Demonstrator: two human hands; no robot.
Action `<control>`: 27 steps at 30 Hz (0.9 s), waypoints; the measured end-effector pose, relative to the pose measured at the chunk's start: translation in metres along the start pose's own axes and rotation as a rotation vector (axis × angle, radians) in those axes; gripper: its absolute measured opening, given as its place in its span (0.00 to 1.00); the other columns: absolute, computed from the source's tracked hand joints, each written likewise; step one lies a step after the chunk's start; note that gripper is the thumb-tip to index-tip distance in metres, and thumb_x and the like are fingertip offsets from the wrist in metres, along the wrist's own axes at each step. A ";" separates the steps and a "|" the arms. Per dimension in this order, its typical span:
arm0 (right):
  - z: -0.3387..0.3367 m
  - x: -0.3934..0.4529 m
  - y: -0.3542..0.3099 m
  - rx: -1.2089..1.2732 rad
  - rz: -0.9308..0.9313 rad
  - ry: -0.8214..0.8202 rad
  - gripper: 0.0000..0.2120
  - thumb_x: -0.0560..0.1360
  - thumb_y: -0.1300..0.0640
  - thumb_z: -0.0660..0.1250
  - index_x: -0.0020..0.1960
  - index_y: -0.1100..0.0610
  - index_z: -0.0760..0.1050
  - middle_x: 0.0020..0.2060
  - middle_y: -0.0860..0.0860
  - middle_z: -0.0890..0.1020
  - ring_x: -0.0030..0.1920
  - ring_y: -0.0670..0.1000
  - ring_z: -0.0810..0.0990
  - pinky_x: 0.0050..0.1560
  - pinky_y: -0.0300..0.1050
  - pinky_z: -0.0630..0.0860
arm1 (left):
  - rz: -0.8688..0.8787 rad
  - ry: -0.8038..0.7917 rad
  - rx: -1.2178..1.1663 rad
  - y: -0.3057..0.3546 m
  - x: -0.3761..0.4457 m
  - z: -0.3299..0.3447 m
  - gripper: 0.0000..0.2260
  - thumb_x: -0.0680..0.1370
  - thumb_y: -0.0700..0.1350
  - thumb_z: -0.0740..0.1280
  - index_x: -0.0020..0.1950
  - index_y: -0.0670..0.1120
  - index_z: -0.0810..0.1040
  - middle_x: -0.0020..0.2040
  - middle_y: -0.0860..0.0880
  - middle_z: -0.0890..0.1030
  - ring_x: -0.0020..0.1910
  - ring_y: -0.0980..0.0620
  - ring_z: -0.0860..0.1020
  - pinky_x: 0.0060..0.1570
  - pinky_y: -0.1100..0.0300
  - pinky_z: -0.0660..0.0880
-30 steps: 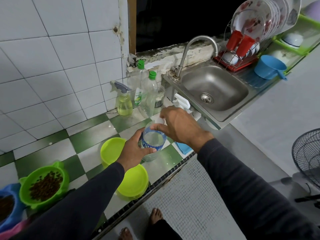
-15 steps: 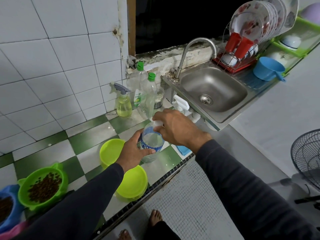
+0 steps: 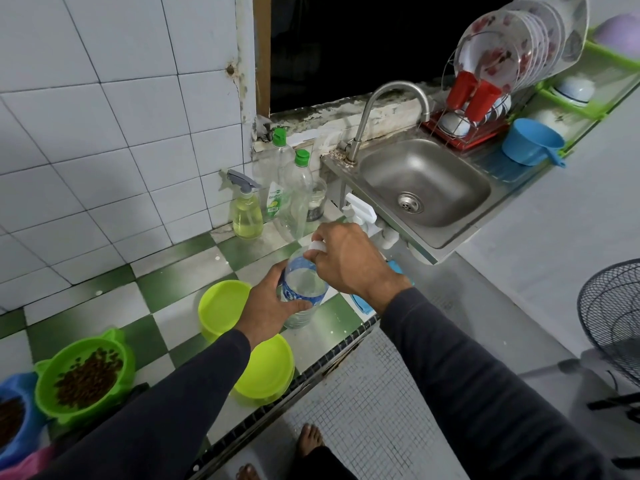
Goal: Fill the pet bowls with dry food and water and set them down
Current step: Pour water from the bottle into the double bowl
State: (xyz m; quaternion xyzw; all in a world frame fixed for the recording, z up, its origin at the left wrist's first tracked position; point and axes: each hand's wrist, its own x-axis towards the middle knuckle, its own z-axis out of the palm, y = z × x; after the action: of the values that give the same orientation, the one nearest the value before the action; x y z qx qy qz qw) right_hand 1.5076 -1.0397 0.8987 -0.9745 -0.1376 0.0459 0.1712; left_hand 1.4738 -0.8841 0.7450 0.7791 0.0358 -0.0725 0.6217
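Gripping water bottle (image 3: 302, 289) w/ left hand (image 3: 268, 308); right hand (image 3: 349, 259) pinching its white cap (image 3: 317, 245).

I see two empty bowls (image 3: 242, 327) on the counter (image 3: 173, 271) before me — the kibble bowl (image 3: 85, 374) sits left of them. The sink (image 3: 422, 188) lies right, spray bottle (image 3: 246, 211) behind.
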 end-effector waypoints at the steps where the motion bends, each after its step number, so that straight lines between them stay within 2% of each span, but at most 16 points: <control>1: 0.001 -0.001 0.000 -0.004 0.004 0.009 0.14 0.77 0.48 0.70 0.57 0.56 0.78 0.53 0.57 0.82 0.52 0.58 0.80 0.48 0.49 0.78 | -0.003 -0.004 0.013 0.002 0.000 0.000 0.35 0.67 0.41 0.83 0.70 0.55 0.73 0.61 0.58 0.82 0.58 0.64 0.79 0.62 0.51 0.79; 5: 0.006 -0.007 0.000 -0.043 -0.014 0.047 0.16 0.79 0.47 0.67 0.61 0.56 0.77 0.57 0.56 0.80 0.57 0.59 0.78 0.55 0.53 0.78 | 0.017 0.003 0.110 0.012 -0.006 -0.002 0.31 0.69 0.43 0.82 0.67 0.59 0.72 0.60 0.62 0.80 0.56 0.73 0.76 0.58 0.61 0.77; 7: 0.007 -0.010 -0.001 -0.049 -0.023 0.038 0.19 0.79 0.47 0.67 0.64 0.57 0.76 0.59 0.57 0.78 0.61 0.59 0.76 0.58 0.55 0.77 | 0.029 0.019 0.152 0.015 -0.011 -0.007 0.30 0.72 0.43 0.80 0.69 0.58 0.72 0.63 0.60 0.79 0.59 0.73 0.74 0.62 0.62 0.75; 9: 0.007 -0.014 -0.002 -0.049 -0.020 0.025 0.21 0.79 0.47 0.67 0.67 0.57 0.74 0.61 0.57 0.78 0.62 0.59 0.74 0.60 0.56 0.76 | 0.035 0.023 0.205 0.019 -0.017 -0.016 0.31 0.74 0.46 0.78 0.74 0.54 0.71 0.70 0.56 0.76 0.67 0.65 0.73 0.69 0.57 0.71; 11: 0.006 -0.018 -0.003 -0.070 -0.029 0.016 0.23 0.80 0.47 0.66 0.70 0.57 0.71 0.64 0.57 0.77 0.64 0.60 0.73 0.62 0.56 0.75 | 0.069 0.030 0.316 0.025 -0.025 -0.028 0.33 0.77 0.49 0.76 0.79 0.51 0.67 0.75 0.52 0.72 0.73 0.56 0.70 0.72 0.57 0.68; 13: 0.006 -0.021 -0.006 -0.101 -0.051 0.012 0.22 0.80 0.50 0.65 0.71 0.58 0.69 0.66 0.57 0.76 0.65 0.60 0.72 0.63 0.55 0.74 | 0.122 0.043 0.468 0.031 -0.033 -0.042 0.31 0.80 0.51 0.72 0.80 0.50 0.65 0.76 0.50 0.70 0.75 0.51 0.68 0.72 0.60 0.64; 16: 0.007 -0.025 -0.012 -0.153 -0.074 0.011 0.23 0.81 0.52 0.64 0.72 0.60 0.68 0.69 0.59 0.74 0.68 0.61 0.70 0.67 0.56 0.71 | 0.170 0.071 0.675 0.039 -0.048 -0.063 0.28 0.82 0.54 0.66 0.80 0.50 0.64 0.75 0.48 0.70 0.73 0.45 0.69 0.72 0.52 0.67; 18: 0.011 -0.026 -0.018 -0.209 -0.097 0.018 0.24 0.80 0.52 0.64 0.73 0.60 0.68 0.71 0.61 0.72 0.71 0.62 0.68 0.71 0.55 0.66 | 0.178 0.102 0.777 0.044 -0.060 -0.076 0.26 0.83 0.55 0.64 0.79 0.48 0.65 0.74 0.46 0.71 0.71 0.43 0.70 0.71 0.49 0.68; 22: 0.021 -0.031 -0.032 -0.297 -0.157 0.011 0.29 0.80 0.49 0.64 0.77 0.60 0.63 0.77 0.63 0.63 0.78 0.64 0.59 0.79 0.60 0.54 | 0.186 0.159 0.924 0.053 -0.084 -0.101 0.25 0.83 0.56 0.62 0.78 0.48 0.67 0.74 0.45 0.72 0.72 0.42 0.70 0.71 0.48 0.67; 24: 0.026 -0.035 -0.038 -0.316 -0.196 -0.005 0.30 0.80 0.48 0.64 0.78 0.59 0.62 0.78 0.63 0.62 0.79 0.64 0.57 0.79 0.60 0.53 | 0.166 0.185 0.961 0.056 -0.097 -0.113 0.25 0.83 0.59 0.59 0.78 0.49 0.68 0.73 0.46 0.72 0.72 0.43 0.70 0.71 0.46 0.69; 27: 0.033 -0.041 -0.048 -0.344 -0.271 -0.013 0.29 0.81 0.46 0.63 0.77 0.58 0.64 0.76 0.62 0.65 0.77 0.63 0.60 0.78 0.57 0.55 | 0.104 0.224 1.008 0.060 -0.121 -0.126 0.28 0.82 0.64 0.54 0.76 0.50 0.70 0.72 0.46 0.74 0.70 0.43 0.72 0.69 0.44 0.71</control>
State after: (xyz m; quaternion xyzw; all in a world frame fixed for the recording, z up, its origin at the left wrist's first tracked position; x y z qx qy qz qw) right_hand 1.4516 -0.9973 0.8864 -0.9617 -0.2741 0.0049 0.0062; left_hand 1.3723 -0.7702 0.8490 0.9855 0.0240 0.0340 0.1645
